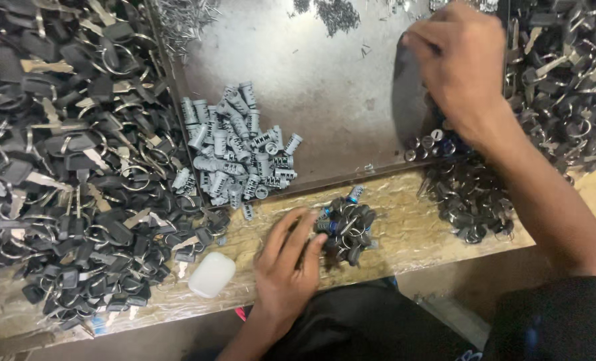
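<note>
Dark keys on rings, bunched into a small cluster of keys (347, 227), are lying under the fingertips of the left hand (286, 261), whose grip is resting spread on the bunch rather than clenched around it. A blue-tipped lock cylinder (355, 194) is sticking out of the cluster's top. The bunch is sitting on the wooden surface (405, 227), just in front of the edge of the metal tray (325, 87).

Farther out, the right hand (458, 63) is reaching across the tray's right side, fingers curled downward; whether its grip is closed on anything cannot be told. Just below it a row of small round cylinders (431, 144) is standing against the tray's edge.

The step in hand appears to be gathering or sorting keys with cylinders. A next move would likely call for a careful pinch on one small piece.

A grey pile of cylinders (238, 150) is lying mid-tray, a large key heap (71, 167) to the left, a white case (212, 275) near it.
</note>
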Demonstrator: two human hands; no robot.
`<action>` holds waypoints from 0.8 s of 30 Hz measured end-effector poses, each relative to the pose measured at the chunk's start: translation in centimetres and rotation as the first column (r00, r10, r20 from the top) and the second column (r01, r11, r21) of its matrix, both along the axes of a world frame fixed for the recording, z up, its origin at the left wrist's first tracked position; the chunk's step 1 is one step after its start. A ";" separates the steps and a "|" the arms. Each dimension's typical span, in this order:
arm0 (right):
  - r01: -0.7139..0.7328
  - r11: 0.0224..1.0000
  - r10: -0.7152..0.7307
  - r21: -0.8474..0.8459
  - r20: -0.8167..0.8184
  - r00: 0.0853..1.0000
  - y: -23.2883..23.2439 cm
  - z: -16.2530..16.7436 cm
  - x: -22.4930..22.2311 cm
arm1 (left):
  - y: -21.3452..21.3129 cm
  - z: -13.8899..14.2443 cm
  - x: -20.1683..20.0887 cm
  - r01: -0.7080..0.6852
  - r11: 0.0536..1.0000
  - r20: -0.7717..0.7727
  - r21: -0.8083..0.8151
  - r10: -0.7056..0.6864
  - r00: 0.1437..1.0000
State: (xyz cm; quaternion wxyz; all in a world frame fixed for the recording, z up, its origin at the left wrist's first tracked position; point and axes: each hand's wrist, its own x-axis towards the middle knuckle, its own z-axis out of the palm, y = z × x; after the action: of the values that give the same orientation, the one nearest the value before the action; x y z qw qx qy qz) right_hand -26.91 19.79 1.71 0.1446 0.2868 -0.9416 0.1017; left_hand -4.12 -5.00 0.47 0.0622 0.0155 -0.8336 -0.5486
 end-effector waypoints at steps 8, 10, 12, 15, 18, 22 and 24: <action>0.110 0.933 0.099 -0.342 0.538 0.837 -2.3 3.9 11.5 | 0.3 -0.1 1.0 -0.080 0.795 0.309 0.602 -0.139 0.941; 0.114 0.859 0.255 -0.499 0.611 0.750 -3.3 4.1 17.0 | 1.0 -0.7 1.3 -0.049 0.580 0.296 0.813 -0.340 0.893; 0.110 0.824 0.287 -0.555 0.577 0.764 -3.9 3.8 20.2 | 1.4 -1.1 1.9 -0.086 0.461 0.283 0.883 -0.378 0.882; 0.025 0.839 0.289 -0.543 0.485 0.826 -4.4 4.0 20.1 | 1.1 -1.4 2.7 -0.209 0.399 0.364 0.893 -0.367 0.856; 0.038 0.896 0.217 -0.442 0.511 0.832 -4.0 3.8 14.8 | 0.4 -1.5 2.7 -0.142 0.679 0.293 0.720 -0.112 0.949; -0.011 0.969 0.083 -0.247 0.281 0.956 -4.5 0.2 6.6 | 0.0 -1.6 1.8 -0.265 0.857 0.175 0.442 0.207 0.963; -0.098 0.975 0.138 -0.201 0.199 0.970 -5.1 -2.0 3.7 | 0.0 -1.6 1.6 -0.289 0.868 0.188 0.403 0.230 0.955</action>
State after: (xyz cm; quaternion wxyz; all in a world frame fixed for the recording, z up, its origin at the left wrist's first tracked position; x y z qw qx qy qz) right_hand -23.17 14.66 -0.28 0.0640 0.3151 -0.9188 0.2291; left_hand -2.51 -4.99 -1.16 0.0745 0.1776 -0.6862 -0.7015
